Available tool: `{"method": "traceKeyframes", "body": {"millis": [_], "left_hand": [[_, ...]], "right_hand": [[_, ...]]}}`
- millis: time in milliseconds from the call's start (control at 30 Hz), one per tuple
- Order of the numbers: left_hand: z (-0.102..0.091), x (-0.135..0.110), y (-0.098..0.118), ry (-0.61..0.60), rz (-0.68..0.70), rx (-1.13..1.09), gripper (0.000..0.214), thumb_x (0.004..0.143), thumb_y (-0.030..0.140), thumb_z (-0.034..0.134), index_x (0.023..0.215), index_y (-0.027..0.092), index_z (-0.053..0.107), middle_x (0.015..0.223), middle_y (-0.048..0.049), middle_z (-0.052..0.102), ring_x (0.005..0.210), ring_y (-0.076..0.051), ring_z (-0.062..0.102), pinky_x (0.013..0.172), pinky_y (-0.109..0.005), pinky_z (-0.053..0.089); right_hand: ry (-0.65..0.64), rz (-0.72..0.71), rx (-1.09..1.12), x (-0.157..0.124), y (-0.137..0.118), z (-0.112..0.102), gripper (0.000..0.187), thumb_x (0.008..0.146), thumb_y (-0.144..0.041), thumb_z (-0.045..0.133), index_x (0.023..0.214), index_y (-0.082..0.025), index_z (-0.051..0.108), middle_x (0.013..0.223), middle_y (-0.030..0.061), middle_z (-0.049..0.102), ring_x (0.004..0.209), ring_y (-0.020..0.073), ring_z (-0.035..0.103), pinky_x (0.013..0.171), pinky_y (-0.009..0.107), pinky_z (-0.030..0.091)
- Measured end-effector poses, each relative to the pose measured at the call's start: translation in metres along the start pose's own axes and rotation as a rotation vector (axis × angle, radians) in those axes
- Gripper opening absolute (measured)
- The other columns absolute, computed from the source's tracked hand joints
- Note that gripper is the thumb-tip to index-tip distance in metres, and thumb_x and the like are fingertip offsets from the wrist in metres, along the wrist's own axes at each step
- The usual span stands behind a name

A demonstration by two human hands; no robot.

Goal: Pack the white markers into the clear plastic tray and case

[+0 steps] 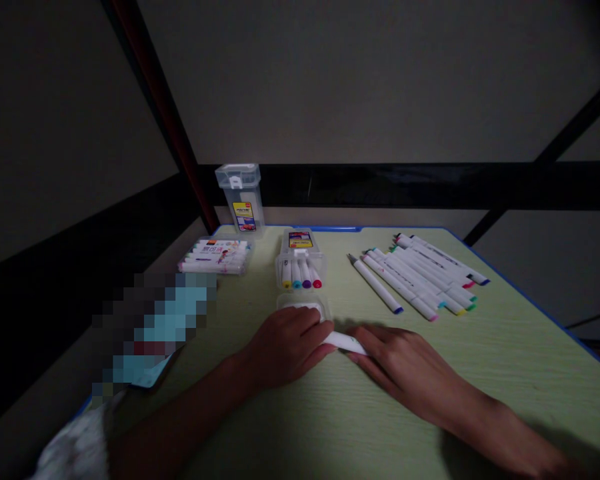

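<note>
A white marker (pixel 349 343) lies across between my hands, just above the table's near middle. My left hand (pixel 293 343) is closed around its left end, and my right hand (pixel 395 360) pinches its right end; both ends are hidden by fingers. Right behind my left hand is the open lid (pixel 304 304) of a clear plastic case (pixel 300 257). The case lies on its side with its mouth toward me. Inside it, several white markers (pixel 301 272) show yellow, light blue, purple and red ends.
Several loose white markers (pixel 420 277) lie to the right, one with a dark blue end (pixel 375 283) apart. A clear case (pixel 243 203) stands upright at the back left, near a flat marker pack (pixel 215 256). A pixelated blue item (pixel 165 340) is at left. Walls bound the table (pixel 520 353).
</note>
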State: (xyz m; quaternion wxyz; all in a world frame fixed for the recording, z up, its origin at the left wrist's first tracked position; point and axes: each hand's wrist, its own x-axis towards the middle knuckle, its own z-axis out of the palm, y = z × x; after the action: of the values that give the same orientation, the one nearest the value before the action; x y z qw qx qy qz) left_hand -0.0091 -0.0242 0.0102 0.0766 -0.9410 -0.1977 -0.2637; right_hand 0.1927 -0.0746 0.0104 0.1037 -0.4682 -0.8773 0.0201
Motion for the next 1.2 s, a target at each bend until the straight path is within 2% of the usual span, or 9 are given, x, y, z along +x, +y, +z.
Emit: {"method": "traceKeyframes", "body": {"millis": [233,433,600,1200], "left_hand": [[-0.001,0.0008,0.0009,-0.021,-0.01,-0.007,0.034,0.093,0.03,0.027,0.086,0.013,0.056,0.074,-0.0044,0.055,0.065,-0.016,0.05,0.059,-0.027,0.043],[-0.0029,0.0029,0.0019,-0.099,-0.042,-0.013,0.032,0.093,0.03,0.029,0.087,0.013,0.056,0.075,-0.0046,0.054,0.068,-0.017,0.05,0.06,-0.028,0.043],[-0.0027,0.0026,0.0018,-0.101,-0.041,-0.013,0.032,0.092,0.03,0.029,0.087,0.013,0.056,0.076,-0.0047,0.054,0.068,-0.017,0.05,0.059,-0.028,0.043],[-0.0026,0.002,0.0025,-0.105,-0.034,-0.001,0.029,0.092,0.029,0.031,0.087,0.013,0.055,0.076,-0.0047,0.053,0.068,-0.017,0.049,0.06,-0.029,0.043]], "right_hand": [[-0.01,0.006,0.004,0.0012,-0.0014,-0.0019,0.02,0.092,-0.028,0.035,0.082,-0.017,0.049,0.072,0.0038,0.06,0.06,0.018,0.058,0.053,0.029,0.04],[0.012,-0.003,-0.001,0.0012,-0.0009,-0.0022,0.023,0.092,-0.031,0.035,0.078,-0.018,0.048,0.069,0.0032,0.059,0.057,0.0179,0.057,0.052,0.029,0.04],[-0.027,0.006,-0.001,0.0013,-0.0004,-0.0023,0.018,0.091,-0.028,0.039,0.08,-0.018,0.048,0.072,0.0031,0.059,0.06,0.0183,0.059,0.053,0.029,0.041],[-0.004,0.003,-0.008,0.0006,0.0002,-0.001,0.014,0.089,-0.024,0.04,0.08,-0.018,0.048,0.072,0.0024,0.059,0.06,0.0173,0.058,0.053,0.028,0.038]]}}
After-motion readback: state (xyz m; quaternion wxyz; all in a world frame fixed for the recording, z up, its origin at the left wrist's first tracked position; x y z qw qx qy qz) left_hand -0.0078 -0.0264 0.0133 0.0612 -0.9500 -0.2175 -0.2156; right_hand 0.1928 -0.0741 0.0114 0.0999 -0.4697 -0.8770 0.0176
